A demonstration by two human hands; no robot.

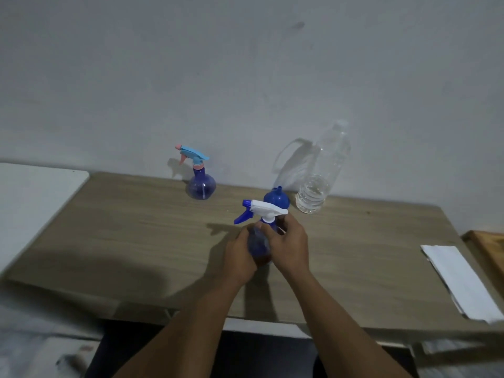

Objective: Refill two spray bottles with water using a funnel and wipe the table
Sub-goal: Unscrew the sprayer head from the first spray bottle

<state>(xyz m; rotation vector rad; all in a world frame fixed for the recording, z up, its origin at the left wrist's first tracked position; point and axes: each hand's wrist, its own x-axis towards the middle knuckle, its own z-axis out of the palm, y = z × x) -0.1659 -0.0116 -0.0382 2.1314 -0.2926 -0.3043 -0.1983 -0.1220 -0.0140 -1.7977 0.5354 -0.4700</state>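
Note:
A blue spray bottle with a white and blue trigger head point(261, 214) stands at the middle of the wooden table point(136, 236). My left hand point(240, 257) grips its round body from the left. My right hand point(289, 246) grips its neck just under the trigger head. Behind it lies a blue funnel point(276, 199), spout up. A second blue spray bottle with a light blue and pink head point(201, 178) stands at the back left by the wall. A clear plastic water bottle point(321, 175), about a quarter full, stands at the back right.
A folded white cloth or paper point(461, 279) lies near the table's right edge, next to a wooden tray edge point(488, 244). A white surface point(35, 197) adjoins the table on the left. The wall rises directly behind the table.

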